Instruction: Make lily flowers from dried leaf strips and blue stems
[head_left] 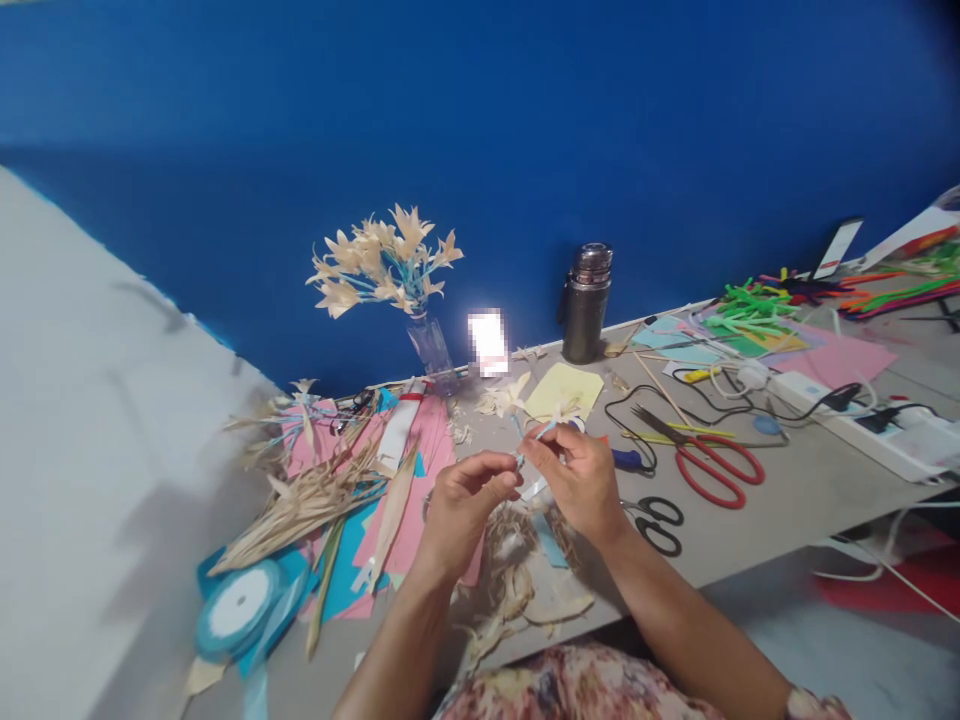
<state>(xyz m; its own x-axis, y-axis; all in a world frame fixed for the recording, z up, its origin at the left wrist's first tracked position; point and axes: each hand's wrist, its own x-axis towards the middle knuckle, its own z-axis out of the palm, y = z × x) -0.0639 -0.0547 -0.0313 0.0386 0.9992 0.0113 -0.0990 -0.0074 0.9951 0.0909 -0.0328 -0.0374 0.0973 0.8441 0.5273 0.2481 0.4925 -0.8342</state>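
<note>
My left hand (469,500) is closed, with thumb and forefinger pinched on the lower end of a thin light-blue wrapped stem. My right hand (581,485) pinches the same flower stem (546,428) higher up, close to my left fingertips. A pale husk-like flower (568,410) shows just past my right fingers, partly hidden. Another cream flower (506,397) lies on the table beyond my hands. Beneath them are dry husk scraps (510,590) and a light-blue strip (550,540).
Left lie a ribbon roll (240,602), dried husks (307,505) and pink paper (431,430). A glass vase (433,350) holds cream flowers. Behind stands a dark flask (586,305). To the right are red-handled scissors (716,465), black-handled scissors (660,525), cables and a power strip (862,430).
</note>
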